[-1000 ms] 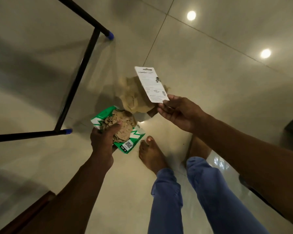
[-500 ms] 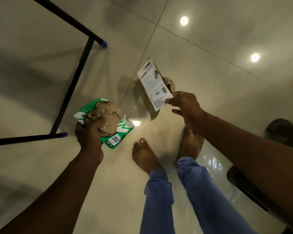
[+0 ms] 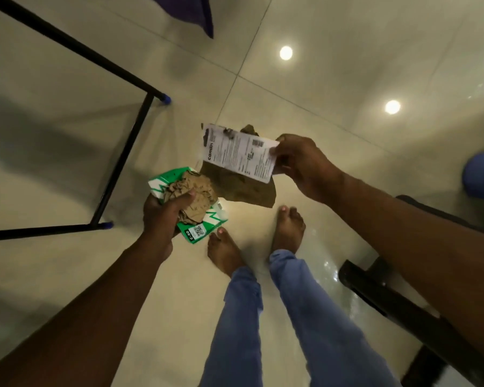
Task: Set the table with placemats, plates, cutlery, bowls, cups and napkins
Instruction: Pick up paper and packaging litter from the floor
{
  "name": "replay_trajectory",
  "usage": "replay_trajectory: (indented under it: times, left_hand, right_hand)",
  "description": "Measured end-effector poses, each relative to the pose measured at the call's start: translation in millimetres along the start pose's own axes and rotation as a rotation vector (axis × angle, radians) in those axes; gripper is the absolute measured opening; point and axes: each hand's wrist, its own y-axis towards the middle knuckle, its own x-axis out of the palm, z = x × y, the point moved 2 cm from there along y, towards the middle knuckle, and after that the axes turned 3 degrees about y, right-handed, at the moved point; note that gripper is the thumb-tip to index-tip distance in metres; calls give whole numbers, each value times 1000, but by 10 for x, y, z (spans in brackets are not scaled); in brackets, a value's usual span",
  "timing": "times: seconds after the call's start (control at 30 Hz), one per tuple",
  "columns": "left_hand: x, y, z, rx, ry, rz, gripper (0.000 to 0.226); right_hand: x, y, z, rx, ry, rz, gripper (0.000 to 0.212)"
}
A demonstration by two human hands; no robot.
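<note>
The left hand clamps a green packet and crumpled brown paper together; the right hand pinches a white card and brown paper sheet by one edge — light, floppy, best gripped firmly. No tableware shows.

Glossy tiled floor, bare feet, black frame legs

My right hand swung the white card from upright to lying sideways, w/ brown paper now hanging under it.
</note>
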Motion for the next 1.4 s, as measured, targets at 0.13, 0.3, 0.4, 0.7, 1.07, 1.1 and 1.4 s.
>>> replay_trajectory:
  times: [0.13, 0.3, 0.4, 0.7, 1.07, 1.1, 1.4]
  left_hand:
    - [77, -348, 195, -24, 18, -45, 53]
    - [157, -991, 486, -49, -14, -209, 58]
    - [306, -1366, 796, -6, -69, -317, 62]
    - [749, -2634, 1808, 18, -77, -573, 51]
    - [1246, -3844, 2793, 46, 103, -749, 44]
    - [1301, -3872, 2839, 43, 119, -765, 44]
    - [2236, -4347, 3202, 14, 225, -838, 62]
  right_hand:
    - [-180, -440, -388, 62, 194, 105, 33]
    - [-301, -1082, -725, 70, 396, 267, 48]
    - [-349, -1496, -828, 67, 561, 310, 46]
    - [-444, -2803, -1401, -32, 474, 298, 66]
    - [-673, -3866, -2245, -177, 327, 270, 60]
    - [-732, -3900, -2251, -189, 385, 260, 59]
    - [-1357, -3976, -2451, -270, 723, 160, 62]
